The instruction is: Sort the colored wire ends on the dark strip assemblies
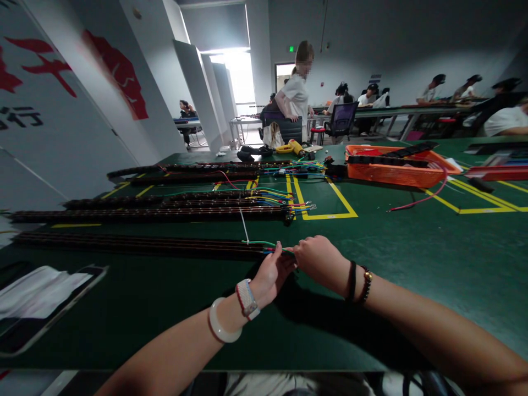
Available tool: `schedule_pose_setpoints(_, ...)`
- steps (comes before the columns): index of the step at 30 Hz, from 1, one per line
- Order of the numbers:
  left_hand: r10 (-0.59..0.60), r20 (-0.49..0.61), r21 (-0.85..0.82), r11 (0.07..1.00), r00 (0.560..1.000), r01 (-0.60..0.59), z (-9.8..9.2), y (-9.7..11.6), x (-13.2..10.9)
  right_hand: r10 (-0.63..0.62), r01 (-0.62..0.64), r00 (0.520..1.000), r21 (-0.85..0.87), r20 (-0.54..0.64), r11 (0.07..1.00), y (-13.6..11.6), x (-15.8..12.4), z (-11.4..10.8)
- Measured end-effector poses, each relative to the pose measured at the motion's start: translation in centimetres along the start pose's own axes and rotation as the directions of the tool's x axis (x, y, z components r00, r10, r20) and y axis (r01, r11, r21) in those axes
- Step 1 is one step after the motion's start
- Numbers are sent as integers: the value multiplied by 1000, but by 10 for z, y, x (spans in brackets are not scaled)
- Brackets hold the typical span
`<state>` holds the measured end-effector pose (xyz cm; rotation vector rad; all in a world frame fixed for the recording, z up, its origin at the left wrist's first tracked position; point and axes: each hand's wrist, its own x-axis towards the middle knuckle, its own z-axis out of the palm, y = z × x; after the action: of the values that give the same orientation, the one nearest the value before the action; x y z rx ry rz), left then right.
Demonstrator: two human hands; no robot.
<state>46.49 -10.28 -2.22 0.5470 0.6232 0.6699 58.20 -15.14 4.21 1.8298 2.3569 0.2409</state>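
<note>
A long black cable chain lies across the green table, with coloured wires coming out of its right end. My left hand is closed around these wires from below, its thumb up against them. Right beside it, my right hand pinches the same wires farther along, knuckles up. The wire tips are hidden in my fingers. A white cable tie stands up from the chain near the green wire. Behind lie more black cable chains with loose wire ends and small terminals at their right.
An orange basket holds black chain pieces at the back right, a red wire hanging out of it. A yellow heat gun lies at the far edge. At left is a tray with white paper. A person stands beyond the table.
</note>
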Motion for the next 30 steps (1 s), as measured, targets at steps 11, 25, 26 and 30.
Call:
schedule_pose_setpoints(11, 8, 80, 52, 999, 997, -12, -1, 0, 3, 165, -163, 986, 132, -2, 978, 57, 34, 30)
schedule_pose_setpoints(25, 20, 16, 29, 999, 1000, -21, -2, -2, 4, 14, -44, 990, 214, 138, 976, 39, 16, 6)
schedule_pose_setpoints(26, 19, 17, 38, 999, 1000, -19, -3, -2, 4, -2, -30, 988, 206, 154, 978, 36, 14, 6)
schedule_pose_setpoints(30, 25, 35, 34, 999, 999, -26, -5, -3, 4, -12, -14, 987, 160, 162, 987, 28, 12, 10)
